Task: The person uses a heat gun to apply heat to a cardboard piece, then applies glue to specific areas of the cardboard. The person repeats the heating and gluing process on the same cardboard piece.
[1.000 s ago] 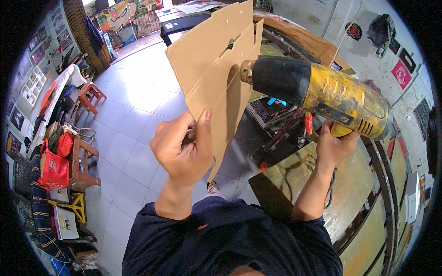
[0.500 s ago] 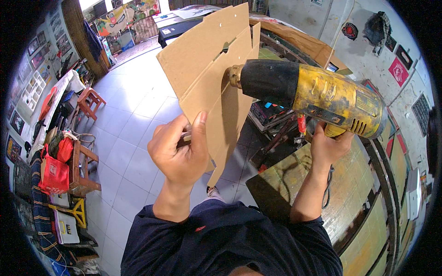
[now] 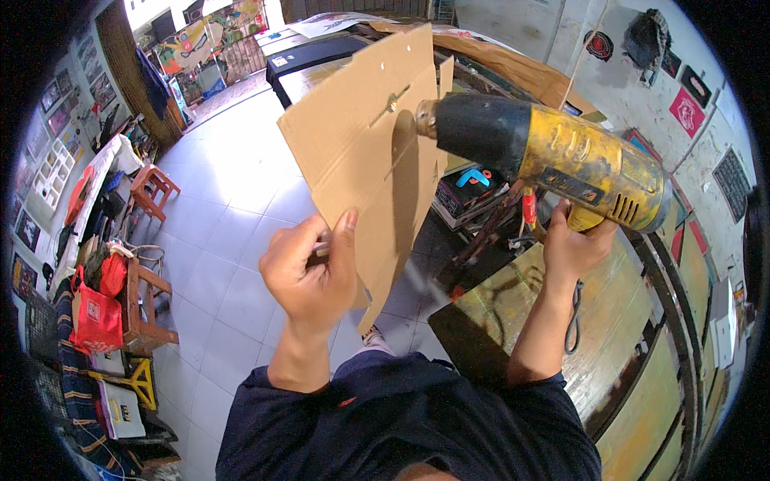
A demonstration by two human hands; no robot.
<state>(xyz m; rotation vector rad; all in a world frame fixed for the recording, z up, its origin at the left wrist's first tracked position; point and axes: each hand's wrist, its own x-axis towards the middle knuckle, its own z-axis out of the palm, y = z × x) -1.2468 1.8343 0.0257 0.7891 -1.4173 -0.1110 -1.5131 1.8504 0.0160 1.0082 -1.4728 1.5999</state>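
Observation:
My left hand (image 3: 311, 268) is closed on the left edge of a flat brown cardboard sheet (image 3: 345, 152), thumb on the face turned to me. The sheet stands up at a tilt, with a slit and a small hole in its upper part. In my right hand (image 3: 579, 244) is a worn yellow and black heat gun (image 3: 589, 160), gripped by its handle below the body. Its metal nozzle (image 3: 427, 119) points left at the cardboard, close to its face, and throws a long shadow on it. Whether the nozzle touches the sheet I cannot tell.
A long workbench with greenish glass-like panels (image 3: 553, 313) runs along my right. Below the heat gun hangs a dark cord (image 3: 574, 321). On the left are a red-brown stool (image 3: 152, 191), a wooden bench (image 3: 148, 309) and a red bag (image 3: 96, 317). Light tiles (image 3: 233, 280) cover the floor.
The heat gun's nozzle has shifted slightly right relative to the cardboard, and its body tilts a little more. The cardboard has turned slightly, its top edge lower in view. Both hands keep their grip.

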